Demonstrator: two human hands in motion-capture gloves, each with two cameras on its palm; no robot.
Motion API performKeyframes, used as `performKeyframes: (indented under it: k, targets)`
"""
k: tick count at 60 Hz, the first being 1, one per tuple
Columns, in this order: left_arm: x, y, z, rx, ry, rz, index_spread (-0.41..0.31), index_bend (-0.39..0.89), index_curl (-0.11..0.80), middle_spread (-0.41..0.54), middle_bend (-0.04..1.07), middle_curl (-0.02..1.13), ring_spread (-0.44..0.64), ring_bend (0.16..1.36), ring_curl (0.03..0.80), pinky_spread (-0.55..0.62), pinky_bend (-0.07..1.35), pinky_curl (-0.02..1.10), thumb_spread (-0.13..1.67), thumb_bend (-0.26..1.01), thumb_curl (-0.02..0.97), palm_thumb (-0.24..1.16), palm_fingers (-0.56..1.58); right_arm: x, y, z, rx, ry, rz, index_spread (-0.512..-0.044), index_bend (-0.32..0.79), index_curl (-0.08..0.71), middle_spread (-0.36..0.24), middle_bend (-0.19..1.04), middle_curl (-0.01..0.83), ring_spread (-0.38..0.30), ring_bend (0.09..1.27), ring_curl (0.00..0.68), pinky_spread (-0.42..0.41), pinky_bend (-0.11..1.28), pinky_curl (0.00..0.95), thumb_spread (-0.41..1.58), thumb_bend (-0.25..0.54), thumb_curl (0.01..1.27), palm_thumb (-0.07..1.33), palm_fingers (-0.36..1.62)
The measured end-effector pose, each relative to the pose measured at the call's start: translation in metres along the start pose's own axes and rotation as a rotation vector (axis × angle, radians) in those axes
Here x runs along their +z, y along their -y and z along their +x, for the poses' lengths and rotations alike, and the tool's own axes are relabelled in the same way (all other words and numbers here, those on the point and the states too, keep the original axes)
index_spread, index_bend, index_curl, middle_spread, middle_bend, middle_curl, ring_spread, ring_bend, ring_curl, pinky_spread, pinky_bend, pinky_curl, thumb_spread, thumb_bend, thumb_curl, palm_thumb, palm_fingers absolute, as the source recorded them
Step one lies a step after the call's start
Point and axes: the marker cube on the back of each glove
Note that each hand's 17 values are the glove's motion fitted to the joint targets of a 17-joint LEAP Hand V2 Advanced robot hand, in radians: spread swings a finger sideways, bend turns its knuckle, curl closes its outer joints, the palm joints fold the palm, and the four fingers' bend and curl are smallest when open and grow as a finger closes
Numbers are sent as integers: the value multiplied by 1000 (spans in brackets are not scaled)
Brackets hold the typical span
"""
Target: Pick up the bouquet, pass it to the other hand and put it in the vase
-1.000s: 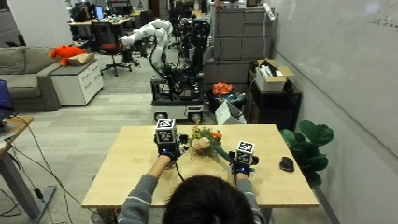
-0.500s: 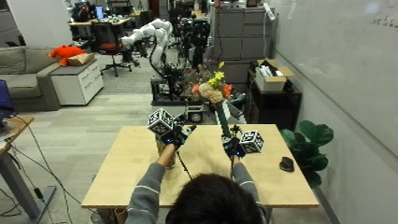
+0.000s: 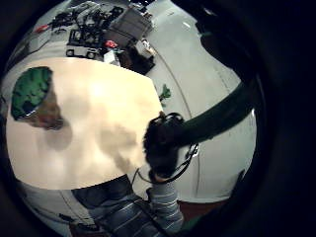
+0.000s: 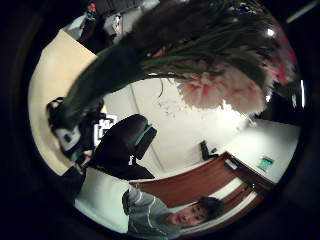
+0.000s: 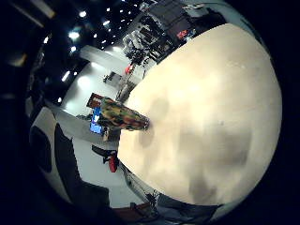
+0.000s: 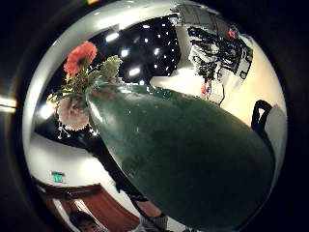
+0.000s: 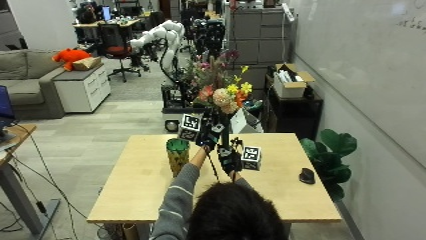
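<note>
The bouquet stands upright above the table, its pink, yellow and orange flowers on top and its dark green wrap below. My right hand grips the base of the wrap. My left hand holds the wrap just above it. In the left palm views the right hand clasps the green stem and the flowers spread close by. The vase, patterned with a green opening, stands on the table to the left of both hands, also seen as the vase and the vase.
A black mouse lies near the table's right edge. A potted plant stands on the floor to the right. A white robot arm and a cabinet with boxes are behind the table.
The bouquet has risen from low over the table to upright in the air. Both hands have come closer together on its wrap, the left above the right.
</note>
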Motion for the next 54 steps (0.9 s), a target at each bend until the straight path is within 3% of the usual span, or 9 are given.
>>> performKeyframes:
  k: [6, 12, 14, 18, 26, 31, 39, 46, 54]
  targets:
    - [15, 6, 2, -10, -71, 52, -20, 53, 341, 13, 201, 403, 67, 440, 347, 141, 327, 307, 912, -26, 323, 302, 596, 17, -26, -34, -264, 238, -68, -190, 677, 605, -128, 948, 649, -169, 1090, 610, -203, 822, 594, 964, -10, 662, 1075, 1377]
    - [16, 15, -4, -3, -95, 184, -63, 52, 293, -122, 304, 414, -125, 503, 340, -87, 413, 324, 919, 8, 343, 411, 1044, 29, -32, -9, 35, 103, -80, -190, 678, 606, -127, 950, 649, -169, 1092, 610, -202, 819, 597, 960, -12, 682, 1069, 1375]
    - [12, 16, -7, -1, -67, 234, -116, 87, 295, -189, 398, 439, -210, 534, 354, -197, 455, 341, 931, 22, 350, 466, 1315, 32, -35, -11, 24, 118, -88, -189, 679, 606, -127, 950, 649, -169, 1093, 610, -201, 815, 596, 959, -11, 688, 1067, 1375]
    - [5, 10, -2, 22, -7, 310, -189, 180, 328, -263, 516, 503, -299, 628, 410, -305, 549, 399, 951, 39, 365, 553, 1505, 36, -34, -17, -99, 156, -76, -189, 679, 606, -127, 951, 648, -169, 1093, 610, -202, 812, 596, 958, -12, 701, 1061, 1375]
    - [-7, 0, 16, 65, 31, 376, -288, 329, 417, -338, 640, 559, -365, 726, 459, -382, 596, 441, 1037, 45, 388, 647, 1504, 37, -38, -13, -54, 47, -105, -190, 679, 609, -126, 949, 644, -174, 1085, 607, -211, 797, 589, 971, -23, 707, 1016, 1364]
    - [-18, 9, 19, 81, 62, 402, -320, 396, 461, -359, 686, 575, -383, 761, 472, -396, 610, 451, 1081, 22, 390, 651, 1480, 36, -31, -2, -16, -102, -102, -192, 577, 581, -123, 912, 619, -175, 1033, 578, -241, 750, 555, 979, -35, 697, 959, 1309]
    - [-47, 21, 40, 96, 94, 464, -345, 440, 508, -373, 736, 586, -391, 796, 480, -410, 641, 466, 1124, -8, 396, 661, 1447, 40, -42, -36, -241, 310, -314, -207, 280, 500, -122, 707, 537, -182, 839, 495, -296, 714, 485, 979, -114, 601, 678, 1086]
    - [-77, 49, 51, 111, 111, 523, -355, 452, 534, -376, 760, 588, -393, 821, 484, -413, 659, 474, 1142, -15, 400, 663, 1428, 31, -14, -1, -249, 203, -244, -230, 127, 442, -123, 512, 475, -171, 683, 439, -266, 638, 441, 994, -87, 513, 461, 1006]
    - [-109, 70, 70, 115, 133, 579, -360, 454, 556, -376, 777, 586, -393, 837, 485, -414, 671, 478, 1152, -16, 408, 663, 1416, 7, -7, 8, -327, 182, -179, -234, 93, 378, -107, 395, 440, -170, 606, 408, -237, 574, 399, 1014, -40, 465, 418, 1048]
